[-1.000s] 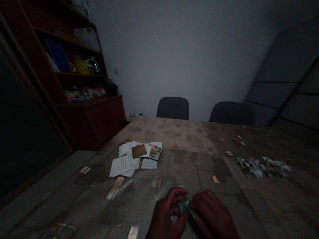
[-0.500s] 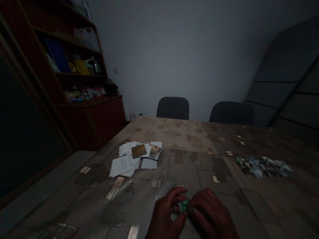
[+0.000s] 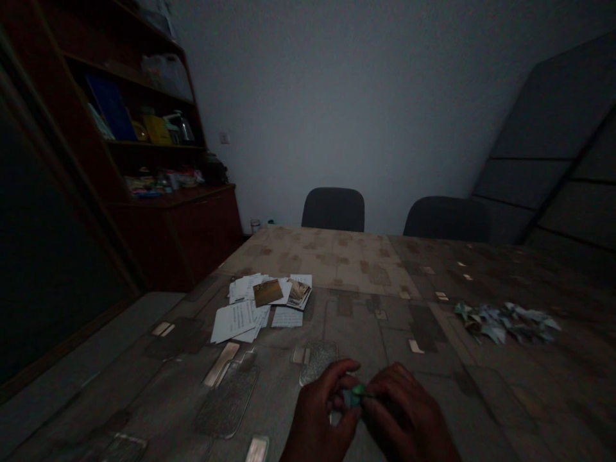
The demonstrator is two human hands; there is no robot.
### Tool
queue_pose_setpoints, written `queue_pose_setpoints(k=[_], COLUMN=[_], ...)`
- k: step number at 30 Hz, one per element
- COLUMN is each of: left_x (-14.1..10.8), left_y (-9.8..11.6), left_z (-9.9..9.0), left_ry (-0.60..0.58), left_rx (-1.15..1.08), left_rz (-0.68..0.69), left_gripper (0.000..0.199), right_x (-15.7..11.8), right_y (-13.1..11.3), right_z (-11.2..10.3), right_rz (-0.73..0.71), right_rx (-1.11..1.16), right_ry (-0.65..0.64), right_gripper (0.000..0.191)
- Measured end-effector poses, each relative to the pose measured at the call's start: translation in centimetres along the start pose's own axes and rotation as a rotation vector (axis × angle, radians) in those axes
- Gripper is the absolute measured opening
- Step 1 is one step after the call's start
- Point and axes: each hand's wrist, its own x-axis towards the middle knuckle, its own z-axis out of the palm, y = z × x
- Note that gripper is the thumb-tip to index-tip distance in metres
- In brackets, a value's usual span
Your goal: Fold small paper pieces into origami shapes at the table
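A small green and pale object (image 3: 355,394) is held between my two hands near the table's front edge; the dim light hides what it is. My left hand (image 3: 326,410) curls round its left side, thumb below and index finger above. The fingers of my right hand (image 3: 402,407) are pinched together at its right side, where a thin dark piece shows. Beyond them to the left lies a loose pile of printed white cards (image 3: 235,321) with a brown picture card (image 3: 268,292) on top. At the right is a heap of crumpled or folded papers (image 3: 507,323).
A patterned cloth covers the table (image 3: 332,247). Two dark chairs (image 3: 333,208) (image 3: 447,217) stand at its far side by the wall. At the left is a red-brown cabinet (image 3: 202,224) with shelves of assorted items. A jar (image 3: 255,226) shows past the table's far left corner.
The green part between my fingers has turned slightly and shows more clearly. My hands have barely moved.
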Motion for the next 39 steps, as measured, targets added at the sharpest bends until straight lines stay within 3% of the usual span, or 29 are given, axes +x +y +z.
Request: queue_pose_setpoints(k=[7, 18, 23, 29, 39], left_x=[0.1, -0.1, 0.0, 0.3, 0.3], left_y=[0.1, 0.5, 0.4, 1.6, 1.7], left_z=[0.0, 0.6, 0.5, 0.3, 0.4], left_ry=[0.002, 0.022, 0.004, 0.105, 0.135], left_rx=[0.025, -0.263, -0.394, -0.345, -0.351], left_rz=[0.029, -0.123, -0.153, -0.140, -0.149], left_gripper=[0.056, 0.053, 0.046, 0.034, 0.036], right_x=[0.0, 0.0, 0.3, 0.4, 0.4], right_y=[0.0, -0.3, -0.7, -0.9, -0.8], right_z=[0.3, 0.4, 0.2, 0.4, 0.9], right_rz=[0.124, 0.355, 0.372, 0.374, 0.499], right_rx=[0.052, 0.283, 0.346, 0.386, 0.625], right_ry=[-0.023, -0.010, 0.011, 0.053, 0.119], right_gripper=[0.013, 0.017, 0.019, 0.022, 0.036])
